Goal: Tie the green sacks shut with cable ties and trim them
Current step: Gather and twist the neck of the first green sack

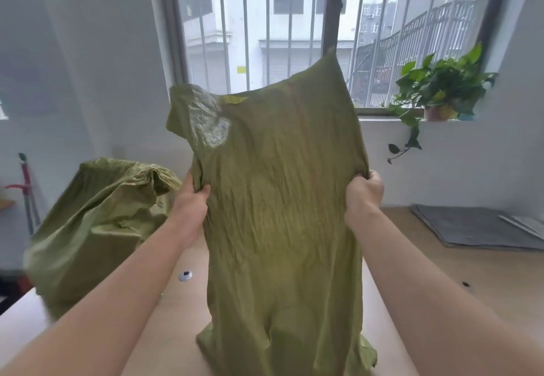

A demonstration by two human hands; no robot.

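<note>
1. The surface [441, 272] ends to the left of my left hand [191, 196]. Its edge drops away just past the second green sack [97, 222], which slumps in a heap there.
2. To the right of my right hand [363, 193] a stretch of surface runs out to a grey mat [471, 225] lying flat near the wall.
3. Beyond both hands stands a barred window [265, 22], with a potted plant [441, 93] on its sill, up and to the right of my right hand.
4. A small metal disc [185, 275] sits on the surface below my left forearm.
5. My hands are well apart, each one clamped on a side edge of the green sack [279, 199].
6. That sack stands upright between my hands. Its top corners rise above them and its lower end rests on the surface near me.
</note>
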